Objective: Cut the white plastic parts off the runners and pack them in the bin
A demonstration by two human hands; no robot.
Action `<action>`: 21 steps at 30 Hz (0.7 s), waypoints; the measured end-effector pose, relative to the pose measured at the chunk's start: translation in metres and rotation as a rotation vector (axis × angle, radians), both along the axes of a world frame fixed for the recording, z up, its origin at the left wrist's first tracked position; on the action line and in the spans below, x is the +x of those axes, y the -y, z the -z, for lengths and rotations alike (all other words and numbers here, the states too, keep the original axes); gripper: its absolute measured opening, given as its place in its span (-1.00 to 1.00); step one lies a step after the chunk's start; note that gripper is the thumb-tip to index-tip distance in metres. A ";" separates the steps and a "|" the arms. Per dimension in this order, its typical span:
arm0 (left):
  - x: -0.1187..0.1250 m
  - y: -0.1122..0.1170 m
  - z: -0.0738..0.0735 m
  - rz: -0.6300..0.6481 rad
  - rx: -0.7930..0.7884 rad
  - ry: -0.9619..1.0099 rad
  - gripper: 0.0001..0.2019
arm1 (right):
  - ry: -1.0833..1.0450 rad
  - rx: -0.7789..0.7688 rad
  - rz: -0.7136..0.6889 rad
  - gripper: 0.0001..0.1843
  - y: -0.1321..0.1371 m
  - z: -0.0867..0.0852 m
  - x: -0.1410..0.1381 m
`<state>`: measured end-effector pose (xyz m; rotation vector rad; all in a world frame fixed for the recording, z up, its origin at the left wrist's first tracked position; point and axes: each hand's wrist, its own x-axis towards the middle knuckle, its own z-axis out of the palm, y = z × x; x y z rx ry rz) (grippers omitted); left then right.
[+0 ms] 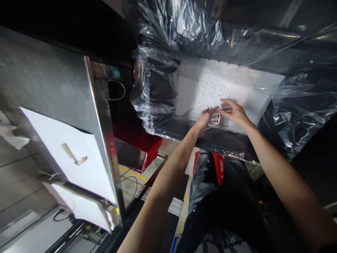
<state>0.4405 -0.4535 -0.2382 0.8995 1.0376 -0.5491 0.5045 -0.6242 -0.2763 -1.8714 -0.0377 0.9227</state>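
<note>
Both my hands reach forward into a black bin lined with clear plastic (155,116). Inside it lie rows of small white plastic parts (210,86) on a white sheet. My left hand (204,118) pinches a small white slotted part (215,117) at the near edge of the rows. My right hand (233,111) holds the same part from the right side, fingers curled over it. The two hands meet at that part.
A grey metal machine cabinet (52,84) with taped white papers (79,158) stands at the left. Red trays (147,147) sit below the bin's left corner. Crinkled plastic liner (302,116) hangs over the bin's right side. My dark trousers (223,211) show below.
</note>
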 end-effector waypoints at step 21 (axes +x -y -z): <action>-0.003 -0.001 -0.001 0.160 0.186 -0.102 -0.65 | -0.082 -0.462 0.215 -0.44 0.097 -0.007 -0.041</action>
